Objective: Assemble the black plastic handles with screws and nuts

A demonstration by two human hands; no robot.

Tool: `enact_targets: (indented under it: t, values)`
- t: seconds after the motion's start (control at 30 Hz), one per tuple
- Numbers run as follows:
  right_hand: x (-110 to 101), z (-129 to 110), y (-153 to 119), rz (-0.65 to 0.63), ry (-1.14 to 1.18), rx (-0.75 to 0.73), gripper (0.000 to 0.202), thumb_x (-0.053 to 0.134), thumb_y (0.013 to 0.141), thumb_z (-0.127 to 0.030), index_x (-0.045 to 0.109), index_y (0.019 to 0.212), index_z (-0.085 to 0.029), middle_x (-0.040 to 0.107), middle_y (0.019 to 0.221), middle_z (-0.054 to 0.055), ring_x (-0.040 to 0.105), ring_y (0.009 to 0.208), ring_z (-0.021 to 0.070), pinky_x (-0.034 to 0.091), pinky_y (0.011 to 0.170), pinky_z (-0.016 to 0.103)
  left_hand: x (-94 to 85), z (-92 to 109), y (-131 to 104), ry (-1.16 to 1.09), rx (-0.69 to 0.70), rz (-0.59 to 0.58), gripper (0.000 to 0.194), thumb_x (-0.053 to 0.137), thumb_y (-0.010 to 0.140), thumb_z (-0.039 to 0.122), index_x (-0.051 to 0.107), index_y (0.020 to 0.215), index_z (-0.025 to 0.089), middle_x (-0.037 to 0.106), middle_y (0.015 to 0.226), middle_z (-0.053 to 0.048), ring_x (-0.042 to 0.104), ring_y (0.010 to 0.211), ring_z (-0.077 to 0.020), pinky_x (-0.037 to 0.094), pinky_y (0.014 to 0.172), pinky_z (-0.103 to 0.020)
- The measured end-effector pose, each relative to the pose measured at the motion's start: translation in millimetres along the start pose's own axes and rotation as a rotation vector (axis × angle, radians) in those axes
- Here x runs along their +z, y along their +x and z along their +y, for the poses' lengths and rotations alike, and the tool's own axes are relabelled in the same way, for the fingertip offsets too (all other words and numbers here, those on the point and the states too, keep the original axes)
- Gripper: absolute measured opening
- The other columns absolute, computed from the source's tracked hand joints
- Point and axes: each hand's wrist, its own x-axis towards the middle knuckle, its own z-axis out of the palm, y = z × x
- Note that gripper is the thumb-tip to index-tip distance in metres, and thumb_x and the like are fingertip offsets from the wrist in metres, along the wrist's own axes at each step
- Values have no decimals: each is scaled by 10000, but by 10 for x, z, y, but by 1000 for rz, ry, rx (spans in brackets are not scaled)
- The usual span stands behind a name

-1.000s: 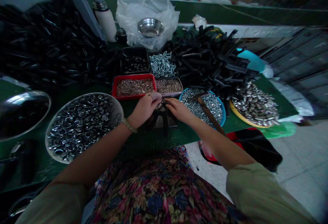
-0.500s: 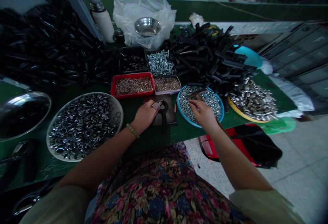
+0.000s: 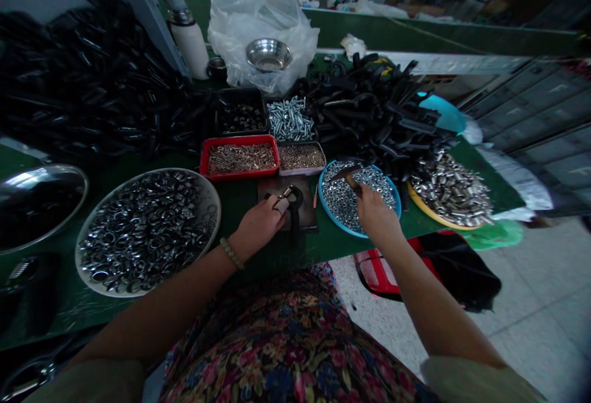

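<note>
My right hand [image 3: 378, 215] is wrapped around the handle of a hammer [image 3: 347, 173], whose head is over the blue tray [image 3: 322, 203] of small shiny nuts. My left hand [image 3: 261, 224] is closed with its fingertips at a small metal piece [image 3: 287, 192], on the ring end of a black plastic part [image 3: 294, 221]. That part rests on a dark metal plate [image 3: 310, 206] on the green table. A thin stick-like tool with a pinkish handle [image 3: 315, 197] lies between plate and tray.
A large round tray of metal rings [image 3: 218, 206] stands left. Behind the plate are a red box of rivet-like pins [image 3: 240, 175], a box of small brass-coloured pieces [image 3: 302, 157] and bolts [image 3: 290, 119]. Black parts [image 3: 369, 107] are heaped behind; metal sleeves [image 3: 455, 187] lie right.
My right hand has closed around the hammer's handle and lifted it a little, where before the fingers were reaching over the tray. My left hand stays at the black part.
</note>
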Motion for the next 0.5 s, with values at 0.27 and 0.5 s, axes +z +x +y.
enact_targets:
  t: [0.27,0.5]
  values:
    - [-250,-824,-64,-131,488,-244,440,319,977,-302,378,1402,-207,661,1193,117,673,992,259,515,817,367,47,1,5,-41,-47,-9,248,442,942,286,528,1161,209,558,1043,-56,582,881,-189,481,746,-303]
    - [-289,-875,-26,-149,476,-235,415,320,977,-292,415,1368,-190,674,1168,122,686,952,245,514,809,356,49,-11,-2,-78,-44,-14,214,433,937,250,549,1108,191,575,1041,-62,583,898,-186,478,785,-301]
